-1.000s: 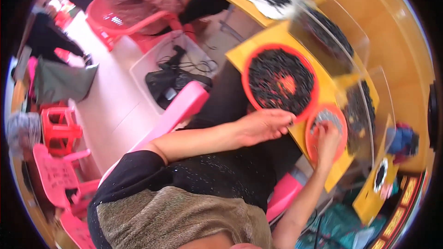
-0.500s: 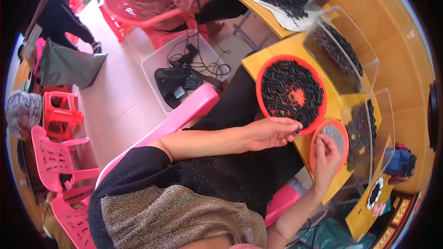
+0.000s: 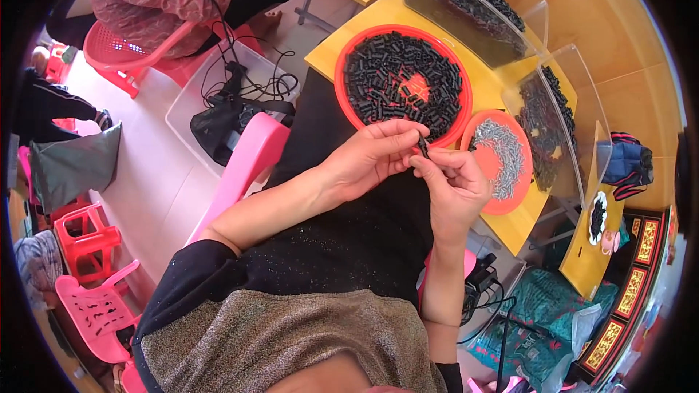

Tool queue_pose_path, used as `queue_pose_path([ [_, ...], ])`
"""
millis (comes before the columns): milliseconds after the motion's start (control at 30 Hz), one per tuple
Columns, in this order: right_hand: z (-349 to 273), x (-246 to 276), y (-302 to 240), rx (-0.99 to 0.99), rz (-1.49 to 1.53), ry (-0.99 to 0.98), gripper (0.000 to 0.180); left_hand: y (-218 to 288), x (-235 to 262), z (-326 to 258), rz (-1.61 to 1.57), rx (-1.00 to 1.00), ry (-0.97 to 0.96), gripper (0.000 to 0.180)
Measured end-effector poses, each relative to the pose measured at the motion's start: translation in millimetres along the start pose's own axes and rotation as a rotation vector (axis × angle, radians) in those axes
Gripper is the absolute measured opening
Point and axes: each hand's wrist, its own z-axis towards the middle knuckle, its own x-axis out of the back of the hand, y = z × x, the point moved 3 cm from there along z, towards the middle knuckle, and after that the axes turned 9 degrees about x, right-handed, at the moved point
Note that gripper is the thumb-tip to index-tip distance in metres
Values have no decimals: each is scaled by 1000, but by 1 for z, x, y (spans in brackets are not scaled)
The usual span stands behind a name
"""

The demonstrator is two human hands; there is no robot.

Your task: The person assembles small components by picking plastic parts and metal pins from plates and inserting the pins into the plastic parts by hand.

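Note:
Between the fingertips of my left hand (image 3: 375, 156) is a small black plastic tube (image 3: 423, 146). My right hand (image 3: 457, 188) meets it there, thumb and fingers pinched at the lower end of the tube; anything small inside that pinch is hidden. Just beyond both hands sits a round red basin (image 3: 342, 94) of black plastic tubes (image 3: 371, 65), its reddish bottom showing through in the middle. Beside my right hand is a smaller orange-red dish (image 3: 486, 164) with small silver metal pins or screws (image 3: 504, 147) heaped along one side.
The yellow table (image 3: 378, 16) also carries clear bins (image 3: 473, 18) of black parts at its back. A pink chair arm (image 3: 255, 153) rises at my left, near a clear tub (image 3: 191, 113) with cables. Another person (image 3: 149, 0) sits on a red chair (image 3: 116, 47) at far left.
My right hand has left the dish of silver pieces and come over to my left hand at the black tube. The whole view has shifted, with the table now appearing further left and higher.

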Motion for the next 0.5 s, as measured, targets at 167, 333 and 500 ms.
queue_pose_path([
  [167,-4,1,4,0,-4,18,18,3,-3,-4,56,-28,30,22],
  [333,-8,9,10,29,-110,38,14,4,-9,-6,144,-92,55,20],
  [500,-6,6,-5,306,-366,-22,16,3,-7,-6,169,-115,43,19],
])
